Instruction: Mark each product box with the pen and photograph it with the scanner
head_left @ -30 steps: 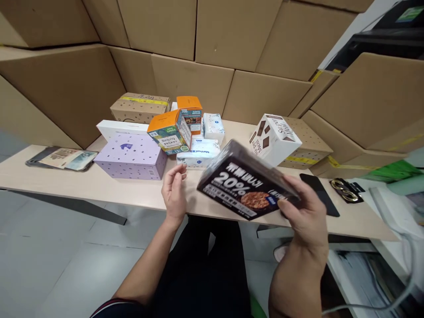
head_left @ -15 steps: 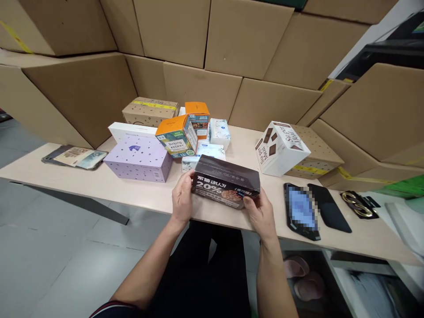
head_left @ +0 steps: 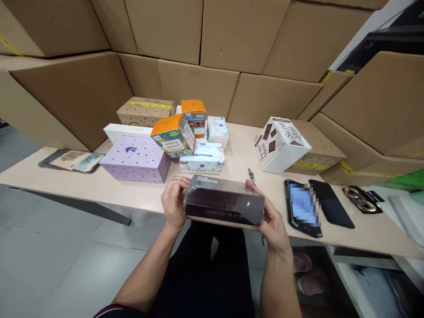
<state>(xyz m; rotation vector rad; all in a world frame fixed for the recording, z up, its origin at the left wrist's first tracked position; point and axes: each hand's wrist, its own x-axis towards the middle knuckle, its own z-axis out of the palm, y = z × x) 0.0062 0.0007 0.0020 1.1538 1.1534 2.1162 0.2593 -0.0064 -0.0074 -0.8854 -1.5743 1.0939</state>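
Dark box (head_left: pixel 225 205) between the fingers: left hand (head_left: pixel 174 204) grasping one end, right hand (head_left: pixel 273 226) the other. For good handling, press ends evenly, keep fingertips clear of printed date (head_left: pixel 222 213).

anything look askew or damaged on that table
The orange-topped Binking box sits askew, its sides out of line with the purple box beside it. Whether it is tilted too, I cannot tell. No spill or damage is visible.

The only view looks forward and down from the person's head, near above the left hand (head_left: pixel 174 204), right hand (head_left: pixel 274 226) and tabletop (head_left: pixel 241 143), facing upright cardboard (head_left: pixel 243 33).
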